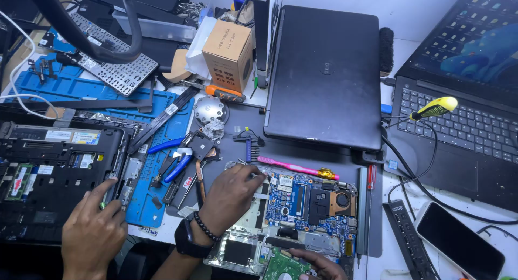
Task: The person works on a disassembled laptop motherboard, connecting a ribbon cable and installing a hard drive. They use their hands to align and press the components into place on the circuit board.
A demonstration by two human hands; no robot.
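Opened laptop base [291,215], blue motherboard [302,202] exposed, flat on mat

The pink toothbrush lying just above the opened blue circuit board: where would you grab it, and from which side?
Grip the pink plastic toothbrush around the middle of its slim handle, coming straight down from above. It lies flat and nearly level on the grey mat, with its yellow end beside the copper fan and its other end near the hand on the board, so the bare middle looks freest.
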